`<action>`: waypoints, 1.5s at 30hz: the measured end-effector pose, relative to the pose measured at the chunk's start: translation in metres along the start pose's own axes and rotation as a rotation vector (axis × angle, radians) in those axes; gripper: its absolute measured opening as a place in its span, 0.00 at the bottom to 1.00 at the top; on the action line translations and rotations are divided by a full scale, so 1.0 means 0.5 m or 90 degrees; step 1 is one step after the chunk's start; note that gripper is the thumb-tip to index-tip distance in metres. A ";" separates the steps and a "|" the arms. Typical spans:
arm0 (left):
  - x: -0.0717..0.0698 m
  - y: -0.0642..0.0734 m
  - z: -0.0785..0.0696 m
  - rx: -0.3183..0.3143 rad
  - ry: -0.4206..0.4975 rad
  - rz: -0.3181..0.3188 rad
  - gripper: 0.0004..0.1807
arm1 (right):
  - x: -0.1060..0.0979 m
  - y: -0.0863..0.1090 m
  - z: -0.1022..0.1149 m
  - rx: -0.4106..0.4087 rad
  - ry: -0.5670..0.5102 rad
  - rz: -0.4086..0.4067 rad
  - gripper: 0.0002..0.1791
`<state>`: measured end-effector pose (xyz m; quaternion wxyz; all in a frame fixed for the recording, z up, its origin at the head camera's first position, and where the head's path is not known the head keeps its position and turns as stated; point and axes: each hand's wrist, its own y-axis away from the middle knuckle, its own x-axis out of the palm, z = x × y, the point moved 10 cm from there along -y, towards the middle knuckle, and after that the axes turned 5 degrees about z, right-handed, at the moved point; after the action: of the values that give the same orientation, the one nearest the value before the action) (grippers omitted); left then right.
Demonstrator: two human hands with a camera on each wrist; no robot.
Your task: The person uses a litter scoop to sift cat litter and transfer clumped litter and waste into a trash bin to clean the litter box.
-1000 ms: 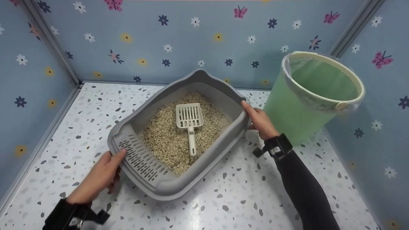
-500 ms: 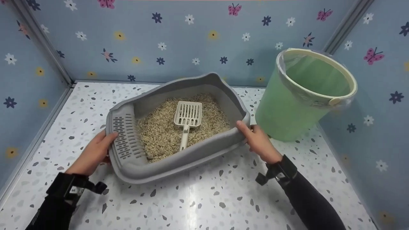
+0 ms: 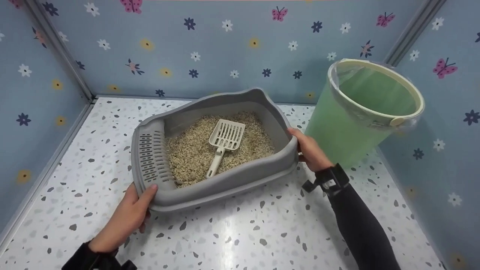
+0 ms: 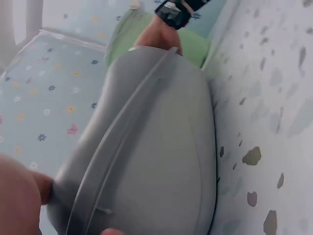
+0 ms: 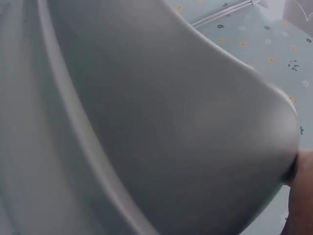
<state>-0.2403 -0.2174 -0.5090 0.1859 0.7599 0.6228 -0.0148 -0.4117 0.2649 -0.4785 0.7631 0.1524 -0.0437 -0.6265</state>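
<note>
Between my two hands is a grey cat litter box [image 3: 240,180], with a slotted step [image 3: 150,155] at its left end. My left hand [image 3: 125,219] grips its front left corner, thumb over the rim. At the right end, my right hand [image 3: 313,153] holds the rim, thumb on top and fingers beneath. Beige litter [image 3: 193,161] covers the bottom, and a cream litter scoop [image 3: 221,150] lies on it, handle toward the front. The left wrist view shows the box's outer side [image 4: 161,142]; grey plastic [image 5: 171,122] fills most of the right wrist view.
A green bin [image 3: 332,131] with a clear liner stands close to the box's right end. Blue flower-patterned walls [image 3: 210,41] enclose the back and both sides. The speckled white surface [image 3: 262,225] extends in front.
The box has turned clockwise as seen from above, its slotted end now facing left. The scoop has turned too, its head shifting right. My left hand has moved to the front left corner.
</note>
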 end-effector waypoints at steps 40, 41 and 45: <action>-0.102 -0.228 -0.032 -0.009 0.119 -0.122 0.42 | 0.082 0.131 -0.033 0.017 0.084 -0.006 0.45; -0.084 -0.219 -0.036 -0.005 0.116 -0.117 0.44 | 0.069 0.117 -0.029 0.014 0.085 -0.010 0.48; 0.009 -0.174 -0.057 0.013 0.127 -0.064 0.48 | 0.020 0.053 -0.005 -0.020 0.092 -0.022 0.51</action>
<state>-0.3279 -0.1913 -0.5065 0.1138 0.7273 0.6753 0.0453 -0.3839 0.2599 -0.4743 0.7556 0.1860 0.0238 -0.6277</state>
